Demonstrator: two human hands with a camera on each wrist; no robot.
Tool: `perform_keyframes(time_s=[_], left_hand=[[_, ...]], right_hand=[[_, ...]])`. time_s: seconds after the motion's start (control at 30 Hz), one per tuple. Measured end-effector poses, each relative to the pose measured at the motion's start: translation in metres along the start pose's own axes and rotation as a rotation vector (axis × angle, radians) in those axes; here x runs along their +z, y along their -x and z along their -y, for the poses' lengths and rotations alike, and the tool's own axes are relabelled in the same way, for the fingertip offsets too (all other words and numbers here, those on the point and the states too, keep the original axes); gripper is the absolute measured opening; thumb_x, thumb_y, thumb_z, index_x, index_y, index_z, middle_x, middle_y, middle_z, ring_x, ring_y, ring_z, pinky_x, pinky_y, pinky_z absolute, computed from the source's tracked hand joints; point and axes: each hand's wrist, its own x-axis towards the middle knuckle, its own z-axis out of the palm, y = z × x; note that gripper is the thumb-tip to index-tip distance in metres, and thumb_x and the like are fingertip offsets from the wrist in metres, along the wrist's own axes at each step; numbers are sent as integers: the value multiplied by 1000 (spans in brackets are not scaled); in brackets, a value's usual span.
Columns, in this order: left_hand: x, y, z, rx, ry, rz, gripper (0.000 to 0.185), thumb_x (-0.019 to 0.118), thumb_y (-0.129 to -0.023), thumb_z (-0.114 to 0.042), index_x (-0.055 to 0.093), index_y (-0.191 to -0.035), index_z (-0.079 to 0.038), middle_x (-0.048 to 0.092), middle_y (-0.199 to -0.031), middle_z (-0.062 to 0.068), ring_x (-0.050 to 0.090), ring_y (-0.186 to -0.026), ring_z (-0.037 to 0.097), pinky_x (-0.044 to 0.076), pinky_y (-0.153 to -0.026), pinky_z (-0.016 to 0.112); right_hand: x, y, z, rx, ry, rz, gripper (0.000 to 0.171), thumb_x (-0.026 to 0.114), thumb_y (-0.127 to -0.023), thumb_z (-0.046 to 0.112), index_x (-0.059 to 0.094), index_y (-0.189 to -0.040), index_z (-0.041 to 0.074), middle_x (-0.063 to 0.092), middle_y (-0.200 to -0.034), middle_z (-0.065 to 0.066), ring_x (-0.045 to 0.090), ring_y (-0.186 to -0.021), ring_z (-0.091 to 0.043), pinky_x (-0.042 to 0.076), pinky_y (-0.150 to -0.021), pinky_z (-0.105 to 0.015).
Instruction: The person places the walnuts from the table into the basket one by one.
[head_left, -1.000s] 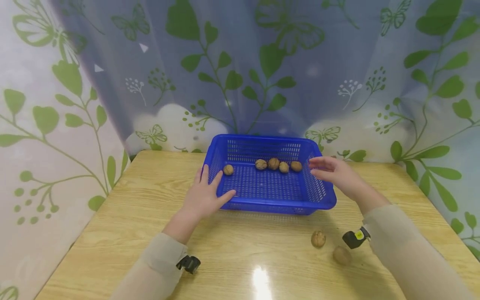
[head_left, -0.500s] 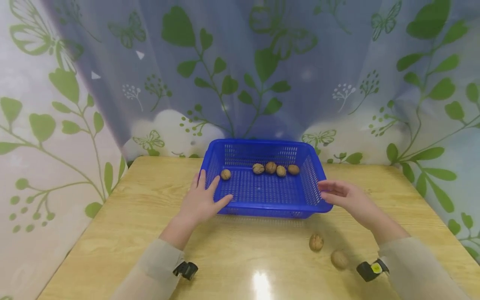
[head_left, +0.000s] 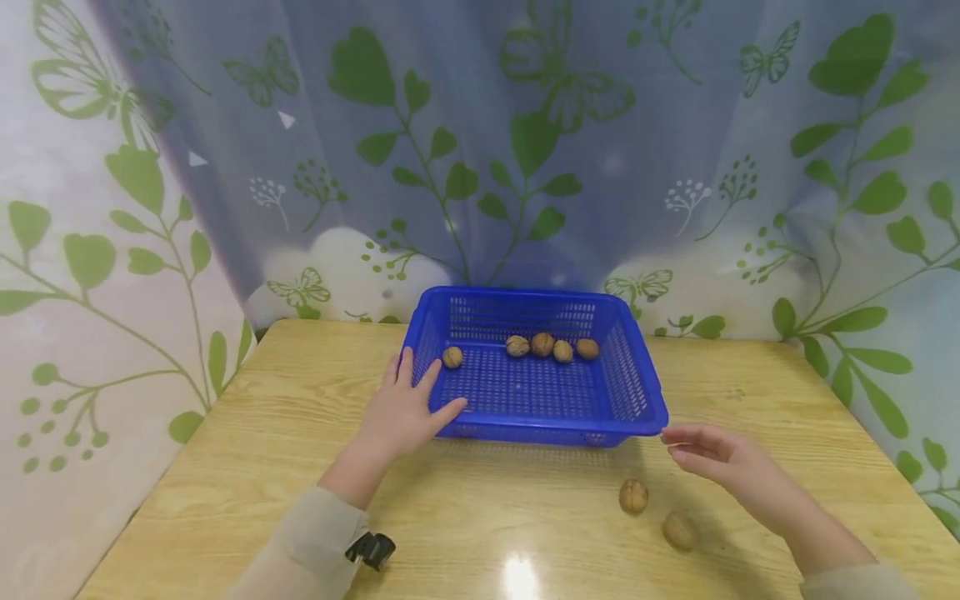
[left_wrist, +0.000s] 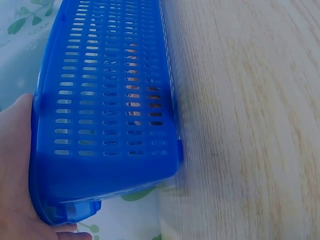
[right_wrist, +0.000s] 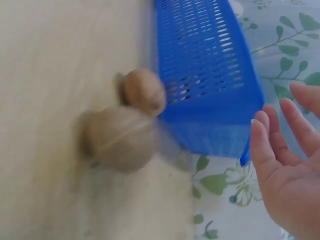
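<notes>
A blue plastic basket (head_left: 551, 421) with slotted walls stands on the table. My left hand (head_left: 397, 412) rests at its front left corner, fingers spread along the left rim and thumb over the front rim. In the left wrist view, the left hand (left_wrist: 15, 165) lies against the rim. My right hand (head_left: 731, 462) is in the air off the basket's front right corner, fingers loosely bent and holding nothing. Two walnuts lie on the table in front of the basket: one walnut (head_left: 633, 497) nearer it, another walnut (head_left: 680, 531) closer to my right hand.
Inside the basket, one walnut (head_left: 452, 357) sits at the left and several more, such as a brown walnut (head_left: 542, 344), line up near the back wall. A leaf-patterned curtain (head_left: 480, 167) hangs behind the wooden table (head_left: 247, 467).
My right hand has drawn back from over the basket's right side toward me, coming out near the walnuts on the table. The left hand stays at its corner.
</notes>
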Motion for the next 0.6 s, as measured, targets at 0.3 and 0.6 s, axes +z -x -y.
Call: perform_keyframes(time_s=[0.3,0.6], left_hand=[[-3,0,-3,-8,-11,24,83,34,-87,-70,29,-147,-13,5,-151,27,1,-138,41,30,-101,57],[0,1,0,-9,-8,14,83,35,-87,-70,30,-147,-13,5,-151,27,1,-138,42,30,-100,58]], right_hand=[[3,23,-33,-38,93,122,41,55,-94,13,47,-127,-11,53,-123,-29,54,-101,3,48,-77,-21],[13,26,-55,-129,206,179,38,66,-87,13,56,-114,-12,63,-108,-21,57,-94,2,49,-71,-22]])
